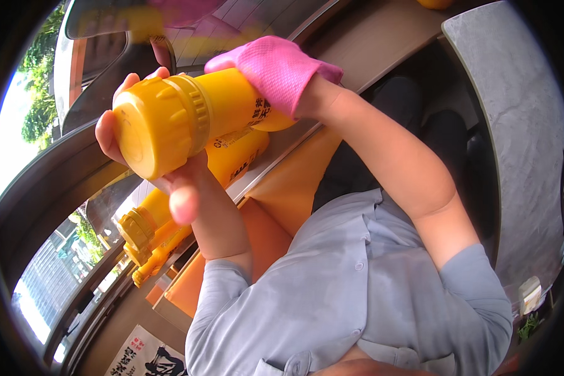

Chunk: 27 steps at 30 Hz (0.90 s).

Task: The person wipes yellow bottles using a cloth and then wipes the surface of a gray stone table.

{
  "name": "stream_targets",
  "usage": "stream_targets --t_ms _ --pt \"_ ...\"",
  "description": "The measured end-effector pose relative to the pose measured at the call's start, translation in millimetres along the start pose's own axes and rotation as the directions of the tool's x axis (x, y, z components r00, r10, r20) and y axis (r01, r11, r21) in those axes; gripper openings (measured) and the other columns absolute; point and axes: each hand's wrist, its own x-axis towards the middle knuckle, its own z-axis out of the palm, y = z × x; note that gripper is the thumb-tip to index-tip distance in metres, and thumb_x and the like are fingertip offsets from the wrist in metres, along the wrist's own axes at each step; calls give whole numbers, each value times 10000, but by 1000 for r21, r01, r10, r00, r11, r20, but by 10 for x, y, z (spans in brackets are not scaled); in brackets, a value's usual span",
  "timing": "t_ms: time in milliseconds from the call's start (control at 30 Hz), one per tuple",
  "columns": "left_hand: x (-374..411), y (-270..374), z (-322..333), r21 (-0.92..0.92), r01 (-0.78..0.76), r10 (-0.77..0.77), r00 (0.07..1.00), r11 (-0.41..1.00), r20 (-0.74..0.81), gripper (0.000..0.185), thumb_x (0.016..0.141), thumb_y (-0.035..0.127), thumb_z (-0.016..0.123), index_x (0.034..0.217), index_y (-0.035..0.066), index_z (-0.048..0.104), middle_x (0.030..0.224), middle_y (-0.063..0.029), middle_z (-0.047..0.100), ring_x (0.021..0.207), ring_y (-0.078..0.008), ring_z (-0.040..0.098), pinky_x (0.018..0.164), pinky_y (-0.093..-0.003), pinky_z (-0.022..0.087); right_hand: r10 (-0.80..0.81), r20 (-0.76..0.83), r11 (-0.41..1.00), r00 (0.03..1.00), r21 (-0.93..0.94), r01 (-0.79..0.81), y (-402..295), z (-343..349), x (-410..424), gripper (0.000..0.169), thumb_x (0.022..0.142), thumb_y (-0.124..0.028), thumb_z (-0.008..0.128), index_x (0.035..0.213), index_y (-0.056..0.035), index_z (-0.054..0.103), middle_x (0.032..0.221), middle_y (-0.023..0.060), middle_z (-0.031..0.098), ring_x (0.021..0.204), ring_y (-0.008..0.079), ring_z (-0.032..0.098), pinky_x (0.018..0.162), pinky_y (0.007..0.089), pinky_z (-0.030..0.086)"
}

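Note:
My left hand (182,183), bare, grips the ribbed cap end of a large yellow bottle (225,98), with its fingers around the far side and the thumb below. The bottle is tilted, its round flat cap end facing the lower left, and bears dark writing. My right hand (275,70) is covered by a pink textured cloth (282,66), which lies against the bottle's upper side near the other end; my right fingers are hidden under it. Another yellow bottle (237,152) with dark print is partly hidden behind my left forearm.
More yellow bottles (138,230) stand in a row along the window at left. Orange seating (268,230) lies beside the ledge. A grey tabletop (521,141) curves along the right. A sheet with black characters (145,352) is at lower left.

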Motion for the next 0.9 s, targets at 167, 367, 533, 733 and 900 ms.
stream_targets --t_ms 167,367,533,733,900 --pt "-2 -127 144 -232 14 -100 927 973 -361 985 686 942 532 1336 202 564 1397 -227 548 1177 -444 624 955 -573 562 -102 5 951 995 294 96 -252 -54 136 365 795 -102 727 1158 -100 689 1032 141 721 976 307 702 894 361 539" --pt "14 -151 249 -168 22 -90 909 985 -407 942 737 943 481 1294 188 571 1373 -216 556 1165 -416 634 946 -573 559 380 513 495 770 591 -638 544 -70 79 165 928 -139 559 1001 -100 702 954 52 687 928 166 674 847 327 530" --pt "-33 -243 246 -200 42 -116 920 979 -375 1143 678 981 479 1325 39 536 1350 -212 575 1166 -380 641 953 -525 569 467 142 605 873 668 -433 949 221 -358 194 998 -186 550 1005 -79 711 912 38 692 862 133 624 828 279 486" --pt "-205 -414 204 -103 184 -202 958 977 -203 1337 568 1022 479 1345 -66 502 1241 -233 640 1161 -334 652 962 -472 572 516 -364 699 775 702 -136 603 686 -623 258 1021 -224 559 1221 -84 644 1129 82 667 1047 190 634 940 298 500" --pt "-355 -337 305 150 221 -154 919 964 -362 1259 632 1003 436 1368 -18 457 1266 -171 600 1178 -306 636 971 -462 570 75 -345 977 936 213 0 471 775 -566 393 885 -178 743 1249 -95 622 1182 116 642 1086 266 631 938 345 523"
